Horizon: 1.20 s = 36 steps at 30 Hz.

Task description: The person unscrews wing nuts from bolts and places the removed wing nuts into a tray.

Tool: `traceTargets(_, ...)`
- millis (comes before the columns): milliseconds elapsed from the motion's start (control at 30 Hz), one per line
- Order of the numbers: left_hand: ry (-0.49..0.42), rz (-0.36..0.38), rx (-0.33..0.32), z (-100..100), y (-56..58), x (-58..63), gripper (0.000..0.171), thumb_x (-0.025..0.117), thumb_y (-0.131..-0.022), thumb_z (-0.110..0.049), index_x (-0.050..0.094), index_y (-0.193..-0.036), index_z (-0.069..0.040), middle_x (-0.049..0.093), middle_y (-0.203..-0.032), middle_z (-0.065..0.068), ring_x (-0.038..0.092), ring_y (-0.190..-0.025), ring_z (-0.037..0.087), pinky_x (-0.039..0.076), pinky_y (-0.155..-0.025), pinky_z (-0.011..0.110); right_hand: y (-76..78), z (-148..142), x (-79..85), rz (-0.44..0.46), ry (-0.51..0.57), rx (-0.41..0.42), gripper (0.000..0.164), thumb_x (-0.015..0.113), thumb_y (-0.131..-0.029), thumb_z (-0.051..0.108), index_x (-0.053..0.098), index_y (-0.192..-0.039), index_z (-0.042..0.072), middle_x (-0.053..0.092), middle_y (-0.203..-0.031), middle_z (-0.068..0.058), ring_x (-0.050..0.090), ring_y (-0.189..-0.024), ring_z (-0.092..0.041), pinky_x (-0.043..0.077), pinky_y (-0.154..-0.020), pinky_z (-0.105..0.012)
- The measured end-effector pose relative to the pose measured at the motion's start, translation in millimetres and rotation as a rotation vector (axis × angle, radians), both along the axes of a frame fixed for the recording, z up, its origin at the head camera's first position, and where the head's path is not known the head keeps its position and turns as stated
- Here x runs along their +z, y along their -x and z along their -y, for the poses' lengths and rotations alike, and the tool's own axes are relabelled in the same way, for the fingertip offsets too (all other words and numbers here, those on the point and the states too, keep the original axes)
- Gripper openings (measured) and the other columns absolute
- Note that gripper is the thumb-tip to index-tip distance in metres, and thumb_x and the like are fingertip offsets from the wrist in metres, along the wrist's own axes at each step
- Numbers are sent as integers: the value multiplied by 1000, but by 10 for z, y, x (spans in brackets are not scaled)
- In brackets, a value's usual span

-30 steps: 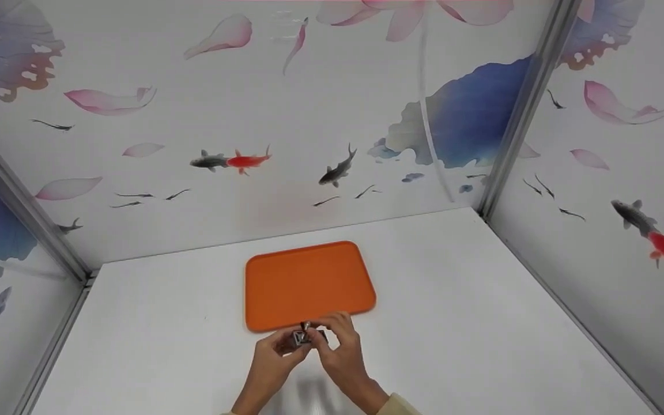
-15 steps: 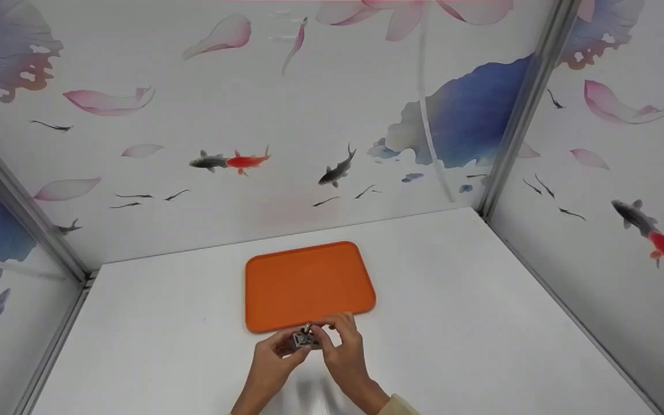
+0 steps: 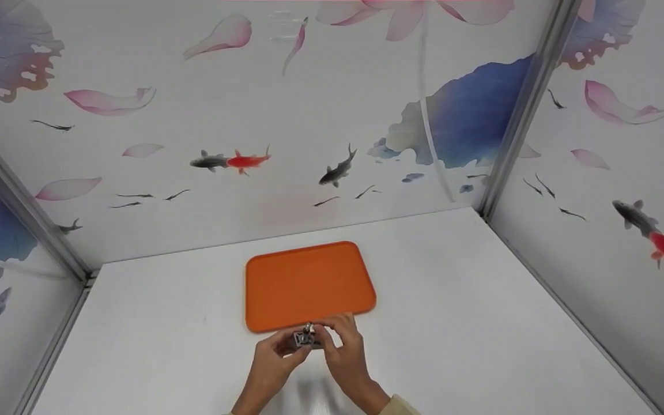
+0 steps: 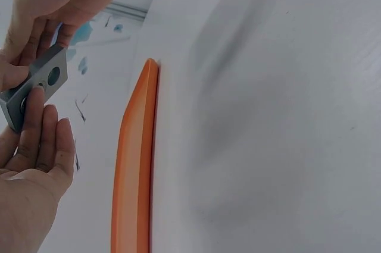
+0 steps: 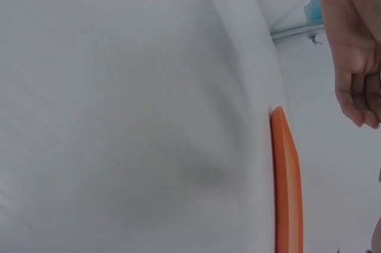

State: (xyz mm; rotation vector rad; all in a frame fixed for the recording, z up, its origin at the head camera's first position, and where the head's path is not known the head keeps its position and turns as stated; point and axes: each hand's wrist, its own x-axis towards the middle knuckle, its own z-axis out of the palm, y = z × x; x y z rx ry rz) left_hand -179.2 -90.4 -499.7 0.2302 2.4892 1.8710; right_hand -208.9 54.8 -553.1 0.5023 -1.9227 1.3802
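Note:
Between both hands, just in front of the orange tray, is a small grey metal block (image 3: 303, 339). The left wrist view shows this metal block (image 4: 52, 77) as a thick rectangular bar with round holes through its face. My left hand (image 3: 272, 358) holds its left end, thumb in front, with a fingertip at one hole in the left wrist view. My right hand (image 3: 340, 353) grips its right end with bent thumb and fingers. A small shiny metal piece (image 3: 308, 327) stands up from the block beside the right thumb; its lower part is hidden.
Behind the hands lies the orange tray (image 3: 309, 285) on the white table (image 3: 453, 311). Patterned panels with fish and petals enclose the back and sides, joined by grey metal corner posts (image 3: 525, 109).
The right thumb has drawn slightly to the right, off the middle of the block, leaving more of the block and the shiny piece visible. The left hand stays almost still.

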Motion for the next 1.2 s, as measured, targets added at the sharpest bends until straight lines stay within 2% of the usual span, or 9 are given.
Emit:
traceTargets(167, 22, -19, 6, -4, 14, -3, 35, 71, -79, -18, 63, -109, -4, 67, -103, 12, 64, -88, 18, 53, -77, 22, -80, 29, 154, -25, 10, 35, 18, 68, -78, 2, 67, -94, 9, 65, -87, 1, 53, -81, -17, 44, -70, -24)
traceTargets(300, 25, -23, 9, -12, 22, -4, 35, 71, -78, -21, 64, -108, -4, 67, -102, 11, 64, -88, 17, 53, -77, 22, -164, 38, 325, -43, 2, 57, 24, 71, -75, 2, 66, -97, 10, 65, -87, -3, 52, -80, -17, 43, -69, -22)
traceTargets(467, 21, -24, 6, -20, 15, -3, 36, 72, -78, -22, 63, -108, -3, 67, -101, 11, 65, -88, 18, 53, -77, 22, -200, 36, 392, -37, -11, 63, 27, 71, -75, 3, 65, -100, 13, 64, -88, -4, 50, -81, -16, 43, -69, -20)
traceTargets(700, 2, -29, 3, -22, 13, -8, 35, 72, -78, -19, 63, -108, -2, 68, -100, 12, 65, -87, 17, 53, -77, 22, -197, 29, 360, -21, -4, 60, 24, 70, -76, 2, 66, -98, 11, 64, -87, -3, 51, -80, -19, 43, -69, -20)
traceTargets(933, 25, -34, 4, -7, 12, -16, 33, 70, -79, -15, 63, -109, -3, 68, -101, 12, 65, -87, 18, 53, -77, 24, -20, -9, 46, 14, -4, 27, 17, 67, -81, 15, 64, -97, 20, 61, -90, 11, 51, -83, -13, 43, -71, -24)
traceTargets(1200, 4, 2, 7, 59, 150, -308, 41, 72, -77, -27, 63, -112, -8, 68, -102, 7, 63, -87, 12, 53, -78, 21, 0, -19, 11, -5, -13, -19, 12, 67, -82, 17, 59, -90, 22, 57, -85, 15, 47, -80, -6, 41, -71, -20)
